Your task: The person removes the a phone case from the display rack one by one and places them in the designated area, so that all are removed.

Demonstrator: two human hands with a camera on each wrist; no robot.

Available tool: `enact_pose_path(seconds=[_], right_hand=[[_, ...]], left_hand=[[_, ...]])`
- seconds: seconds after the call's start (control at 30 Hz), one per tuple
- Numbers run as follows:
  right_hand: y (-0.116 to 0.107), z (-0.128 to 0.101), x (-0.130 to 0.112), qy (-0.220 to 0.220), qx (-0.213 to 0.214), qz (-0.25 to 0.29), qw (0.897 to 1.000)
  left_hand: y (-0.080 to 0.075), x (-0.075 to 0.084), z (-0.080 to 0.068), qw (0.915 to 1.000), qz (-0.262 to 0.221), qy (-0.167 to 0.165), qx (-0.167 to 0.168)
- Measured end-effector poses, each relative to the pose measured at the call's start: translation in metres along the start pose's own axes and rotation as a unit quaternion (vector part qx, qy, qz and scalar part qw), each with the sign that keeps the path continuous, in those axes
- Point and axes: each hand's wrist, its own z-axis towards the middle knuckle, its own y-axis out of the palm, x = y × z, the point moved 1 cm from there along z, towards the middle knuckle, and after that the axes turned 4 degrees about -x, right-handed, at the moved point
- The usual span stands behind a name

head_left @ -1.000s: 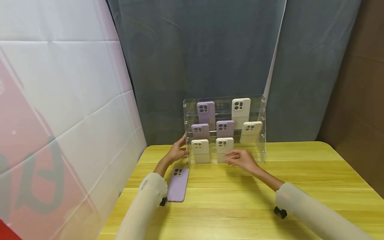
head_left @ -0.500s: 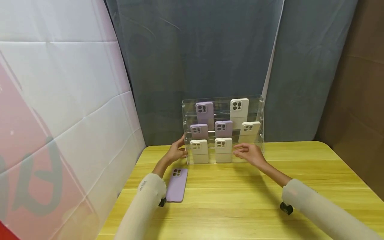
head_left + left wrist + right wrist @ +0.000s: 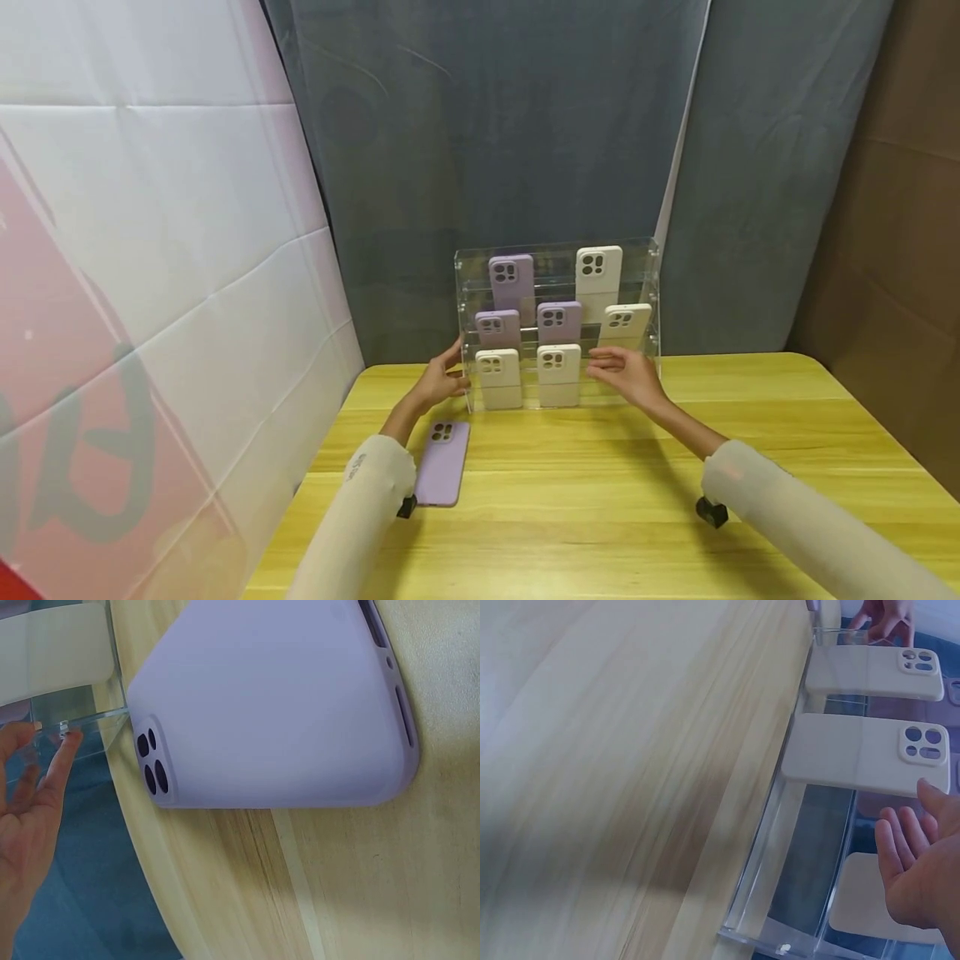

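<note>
A clear acrylic display stand [image 3: 525, 402] holds purple and white phone cases in tiered rows. My left hand [image 3: 437, 382] grips the stand's left side panel, fingers toward the back; the left wrist view shows fingertips [image 3: 73, 739] on its clear edge. My right hand [image 3: 630, 375] is beside the lower middle white phone case [image 3: 558, 377], its fingers loosely bent with nothing held. In the right wrist view its thumb overlaps that case's camera end. Behind this hand a tilted white phone case [image 3: 628, 320] stands one row higher, its lower part hidden.
A purple phone case [image 3: 442, 467] lies on the wooden table [image 3: 562, 533] in front of the stand, beside my left forearm. Another white phone case [image 3: 500, 379] fills the bottom row's left place. A grey curtain [image 3: 487, 150] hangs behind; a white cloth wall [image 3: 187, 183] borders the left.
My right hand has drawn away to the right from the front of the lower middle white phone case, then risen slightly. My left hand keeps its place at the stand.
</note>
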Motion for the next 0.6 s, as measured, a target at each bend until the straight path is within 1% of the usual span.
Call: enact_pose_path(seconds=[0.17,0.37,0.47,0.6], right_hand=[[0.004,0.007,-0.001,0.006,-0.002,0.001,1.000],[0.012,0.015,-0.004,0.004,0.008,0.002,1.000],[0.016,0.017,-0.003,0.005,0.011,0.008,1.000],[0.020,0.017,-0.003,0.012,0.018,0.000,1.000]], left_hand=[[0.000,0.001,-0.001,1.0000,-0.004,0.001,0.000],[0.000,0.001,-0.001,1.0000,-0.009,-0.003,0.003],[0.000,0.000,0.000,0.9999,-0.010,-0.006,0.005],[0.001,0.000,0.000,0.9999,-0.008,-0.001,0.006]])
